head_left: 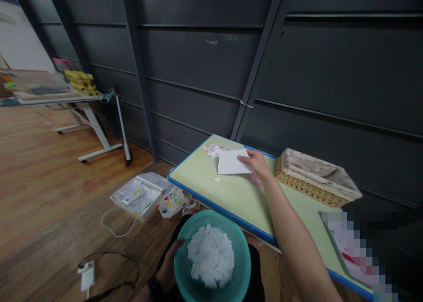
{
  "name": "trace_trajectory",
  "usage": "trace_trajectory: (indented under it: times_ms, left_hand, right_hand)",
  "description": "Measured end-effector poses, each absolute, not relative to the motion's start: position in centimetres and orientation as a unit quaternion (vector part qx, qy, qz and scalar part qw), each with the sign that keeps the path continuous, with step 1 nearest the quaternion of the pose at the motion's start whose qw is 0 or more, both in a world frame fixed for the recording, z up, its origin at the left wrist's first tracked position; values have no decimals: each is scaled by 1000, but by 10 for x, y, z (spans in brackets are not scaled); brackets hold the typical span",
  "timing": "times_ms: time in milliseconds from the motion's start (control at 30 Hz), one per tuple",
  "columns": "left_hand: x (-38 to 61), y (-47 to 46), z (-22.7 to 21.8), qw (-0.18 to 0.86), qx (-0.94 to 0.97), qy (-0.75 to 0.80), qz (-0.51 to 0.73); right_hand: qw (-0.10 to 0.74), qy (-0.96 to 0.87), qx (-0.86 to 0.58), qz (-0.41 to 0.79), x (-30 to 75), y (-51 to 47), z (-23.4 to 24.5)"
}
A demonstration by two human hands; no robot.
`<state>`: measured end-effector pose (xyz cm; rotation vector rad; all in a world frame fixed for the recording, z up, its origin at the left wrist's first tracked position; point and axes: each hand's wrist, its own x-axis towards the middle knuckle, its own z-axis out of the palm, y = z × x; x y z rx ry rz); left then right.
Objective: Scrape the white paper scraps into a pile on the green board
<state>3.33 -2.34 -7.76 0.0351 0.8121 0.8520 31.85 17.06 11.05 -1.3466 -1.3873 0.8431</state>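
Observation:
My right hand pinches the right edge of a flat white sheet of paper or card over the table. Just behind the sheet lies a small heap of pale scraps, and one loose white scrap sits in front of it. Something pink shows partly under my right wrist. Down at my lap, my left hand grips the left rim of a green plastic colander. Inside it is a mound of white crumbly bits, perhaps shredded paper.
A pale green table with a blue edge carries a lined wicker basket at right. On the floor at left are an open white box, a spotted plastic bag and a power strip with cables. A dark panelled wall stands behind.

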Motion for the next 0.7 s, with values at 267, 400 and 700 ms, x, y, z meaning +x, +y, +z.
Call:
trace_trajectory:
  times_ms: [267,400,700]
  left_hand:
    - [20,-10,-24,764,107,459,441]
    - [16,-4,-8,758,132,451,452]
    - [11,-1,23,730,143,470,476]
  right_hand:
    - [522,-561,-604,220,336,180,107]
    - [502,-574,-599,244,334,179,107]
    - [455,-563,-518,456,316,164,108]
